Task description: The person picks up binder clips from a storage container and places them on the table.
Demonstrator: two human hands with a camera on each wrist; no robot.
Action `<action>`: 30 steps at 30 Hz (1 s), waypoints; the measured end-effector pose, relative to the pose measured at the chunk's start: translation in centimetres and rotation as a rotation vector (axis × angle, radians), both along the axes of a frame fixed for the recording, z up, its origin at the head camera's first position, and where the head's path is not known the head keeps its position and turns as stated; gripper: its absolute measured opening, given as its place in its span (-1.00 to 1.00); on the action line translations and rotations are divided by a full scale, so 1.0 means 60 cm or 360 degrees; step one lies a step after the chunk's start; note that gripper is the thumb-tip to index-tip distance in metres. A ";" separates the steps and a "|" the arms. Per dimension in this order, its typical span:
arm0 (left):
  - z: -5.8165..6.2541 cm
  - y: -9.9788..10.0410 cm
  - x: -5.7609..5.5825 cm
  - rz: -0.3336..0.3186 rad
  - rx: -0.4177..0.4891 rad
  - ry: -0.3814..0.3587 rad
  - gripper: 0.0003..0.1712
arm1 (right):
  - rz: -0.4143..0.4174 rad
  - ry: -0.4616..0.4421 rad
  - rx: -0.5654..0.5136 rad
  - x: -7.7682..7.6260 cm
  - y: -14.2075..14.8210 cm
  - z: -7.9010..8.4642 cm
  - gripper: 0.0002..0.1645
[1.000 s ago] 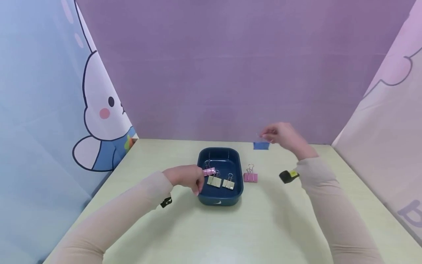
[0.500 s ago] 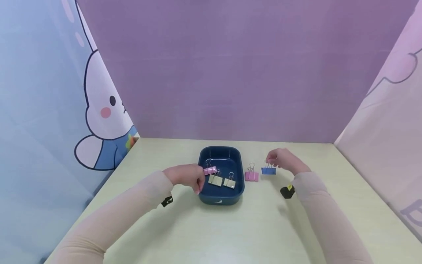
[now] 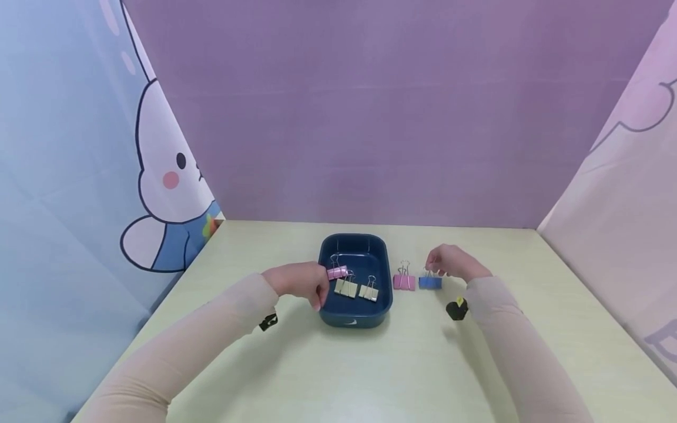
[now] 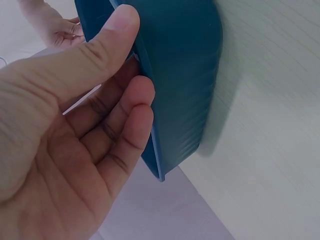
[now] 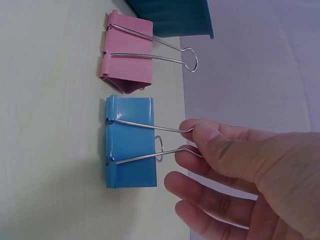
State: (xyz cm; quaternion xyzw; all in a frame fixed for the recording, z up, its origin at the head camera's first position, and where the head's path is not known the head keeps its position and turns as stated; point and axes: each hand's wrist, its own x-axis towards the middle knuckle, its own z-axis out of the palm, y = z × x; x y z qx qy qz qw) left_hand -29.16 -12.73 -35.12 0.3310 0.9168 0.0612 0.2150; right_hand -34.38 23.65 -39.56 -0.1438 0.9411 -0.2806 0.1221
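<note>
My right hand pinches a wire handle of a blue binder clip between thumb and forefinger. That clip stands at the table surface, just right of a pink binder clip, with a narrow gap between them. At the left side of a dark blue tray, my left hand grips the rim, thumb on the outer wall and fingers over the edge in the left wrist view. Inside the tray lie a pink binder clip and two pale yellow binder clips, one in the middle and one to the right.
A pale wooden table carries everything. Behind it hangs a purple cloth. Printed curtains close off the left side and the right side.
My right hand has brought the blue binder clip down and nearer from the table's back edge, to beside the pink one outside the tray. The left hand has kept its hold on the rim.
</note>
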 end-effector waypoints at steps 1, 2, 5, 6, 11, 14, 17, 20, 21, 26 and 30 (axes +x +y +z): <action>0.000 0.000 0.000 0.0001 -0.0002 0.0002 -0.86 | -0.0002 -0.0004 -0.0004 0.000 -0.001 0.000 -0.86; 0.000 -0.001 -0.001 0.0001 -0.0002 0.0004 -0.86 | -0.0002 -0.0011 -0.0007 -0.001 -0.002 0.000 -0.86; 0.001 -0.001 -0.001 0.0001 -0.0009 0.0002 -0.86 | -0.0014 -0.0047 -0.0019 -0.003 -0.004 -0.001 -0.86; 0.001 -0.001 -0.001 -0.0003 -0.0010 0.0002 -0.86 | -0.0004 -0.0054 -0.0017 -0.003 -0.005 -0.002 -0.86; 0.002 0.001 0.000 -0.0024 -0.0014 0.0013 -0.87 | -0.0017 -0.0063 0.0028 -0.009 -0.006 -0.008 -0.87; 0.003 0.001 0.002 -0.0021 -0.0013 0.0012 -0.86 | -0.0021 -0.0055 0.0048 -0.012 -0.008 -0.011 -0.88; 0.002 0.002 0.002 -0.0011 -0.0014 0.0005 -0.85 | -0.0023 -0.0053 0.0066 -0.014 -0.011 -0.012 -0.88; 0.002 0.003 0.001 -0.0004 -0.0023 0.0002 -0.85 | -0.0016 -0.0044 0.0095 -0.015 -0.013 -0.012 -0.87; 0.002 0.004 0.001 -0.0003 -0.0029 0.0004 -0.85 | -0.0005 -0.0034 0.0109 -0.015 -0.013 -0.011 -0.86; 0.003 0.007 0.000 0.0000 -0.0058 0.0009 -0.84 | -0.0008 -0.0027 0.0135 -0.014 -0.014 -0.012 -0.85; 0.003 0.006 0.001 0.0002 -0.0057 0.0005 -0.84 | 0.0023 -0.0012 0.0158 -0.011 -0.014 -0.007 -0.78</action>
